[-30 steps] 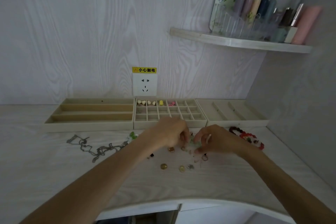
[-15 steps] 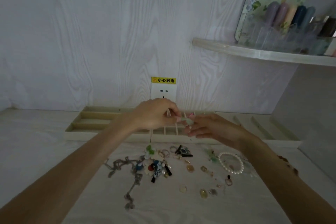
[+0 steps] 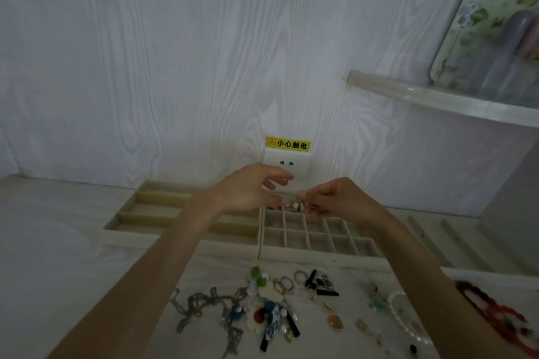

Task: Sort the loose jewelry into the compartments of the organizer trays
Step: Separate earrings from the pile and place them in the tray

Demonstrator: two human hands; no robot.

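Both hands hover over the back row of the cream grid tray point(image 3: 320, 237). My right hand point(image 3: 335, 199) pinches a small pale green piece of jewelry point(image 3: 292, 198) between thumb and fingertips. My left hand point(image 3: 250, 188) is just left of it with fingers spread, the thumb tip close to the piece. Small white pieces point(image 3: 296, 206) lie in the tray's back row below the hands. Loose jewelry lies on the desk in front: a grey chain point(image 3: 204, 304), rings point(image 3: 287, 283), a pearl bracelet point(image 3: 404, 316), a red bead bracelet point(image 3: 493, 313).
A tray with long slots point(image 3: 163, 207) adjoins the grid tray on the left, another slotted tray point(image 3: 431, 237) on the right. A wall socket point(image 3: 287, 163) with a yellow label is behind the hands. A shelf point(image 3: 437, 99) juts out at upper right.
Both hands rose from the loose pile to the grid tray's back row with the small piece. My left fingers have spread apart; the view tilted down and closer.
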